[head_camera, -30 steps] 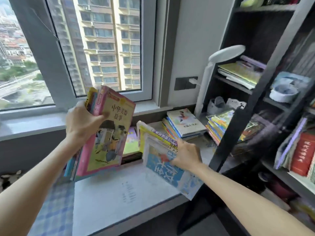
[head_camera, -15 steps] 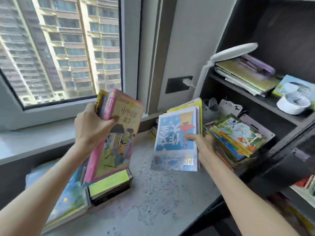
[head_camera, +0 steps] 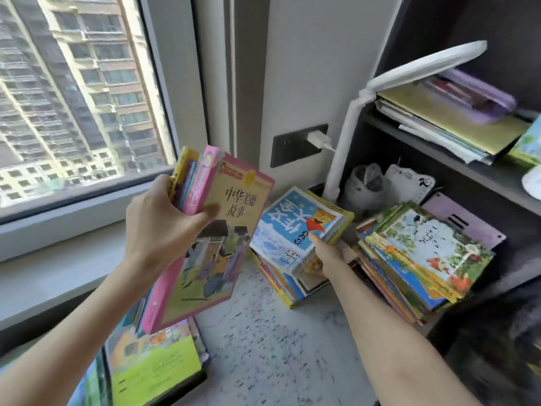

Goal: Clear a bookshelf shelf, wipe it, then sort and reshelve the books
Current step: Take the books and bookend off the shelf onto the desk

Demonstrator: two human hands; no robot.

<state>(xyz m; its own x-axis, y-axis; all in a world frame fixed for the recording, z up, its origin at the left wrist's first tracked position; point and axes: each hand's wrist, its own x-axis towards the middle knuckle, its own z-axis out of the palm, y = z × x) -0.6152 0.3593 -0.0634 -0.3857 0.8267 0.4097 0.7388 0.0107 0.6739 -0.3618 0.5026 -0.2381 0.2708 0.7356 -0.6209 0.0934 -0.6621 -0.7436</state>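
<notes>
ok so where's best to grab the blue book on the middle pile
By its near right edge, coming from the front right. The blue book lies tilted on the pile with that edge lifted clear, so a thumb fits on top and fingers beneath, as the right hand pinches it.

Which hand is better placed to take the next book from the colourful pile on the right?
The right hand. It is next to the colourful pile and grips only the blue book, which rests on a stack. The left hand is farther away and holds a bundle of books.
</notes>
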